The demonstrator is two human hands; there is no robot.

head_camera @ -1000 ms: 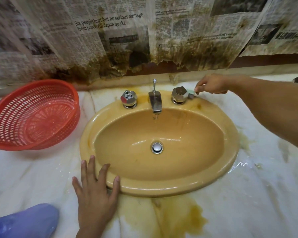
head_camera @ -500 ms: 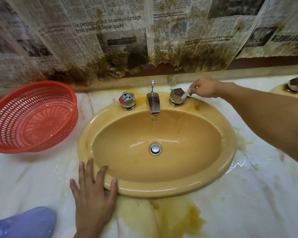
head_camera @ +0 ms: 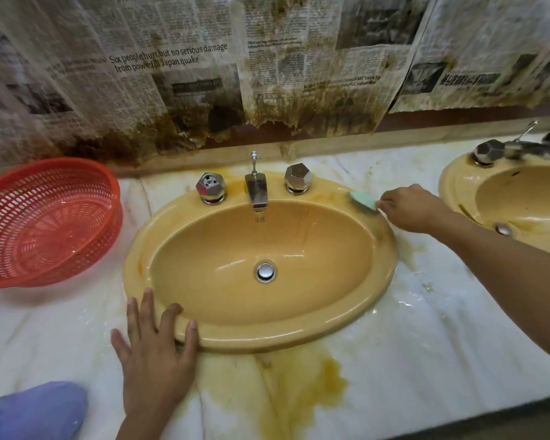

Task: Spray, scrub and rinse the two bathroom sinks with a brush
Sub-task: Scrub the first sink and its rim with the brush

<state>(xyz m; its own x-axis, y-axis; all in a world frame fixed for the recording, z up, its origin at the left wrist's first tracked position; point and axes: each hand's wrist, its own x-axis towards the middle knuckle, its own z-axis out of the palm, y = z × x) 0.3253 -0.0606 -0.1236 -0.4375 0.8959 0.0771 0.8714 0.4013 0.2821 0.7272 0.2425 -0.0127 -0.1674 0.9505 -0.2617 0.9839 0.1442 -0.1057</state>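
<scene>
Green and small, the brush sits on the back right rim of the yellow sink, just right of the right tap knob; the right hand holds its thin handle, with the fingers closed tight on it; the brush head touches the rim where a brown mark shows; the left hand lies flat on the table at the front left of the sink, with its fingers spread apart and holding nothing; two fingertips rest on the sink's front rim. The sink bowl looks wet and shiny, with a silver drain in the middle; a silver spout stands at the back, between the right knob and the left tap knob. A second yellow sink shows at the right edge, partly cut off; its own taps look blurry. The white table is wet and has yellow stains, the biggest one just in front of the first sink; a red basket sits tilted on the table to the left; stained newspaper covers the wall behind; something purple shows in the bottom left corner, and I cannot tell what it is.
</scene>
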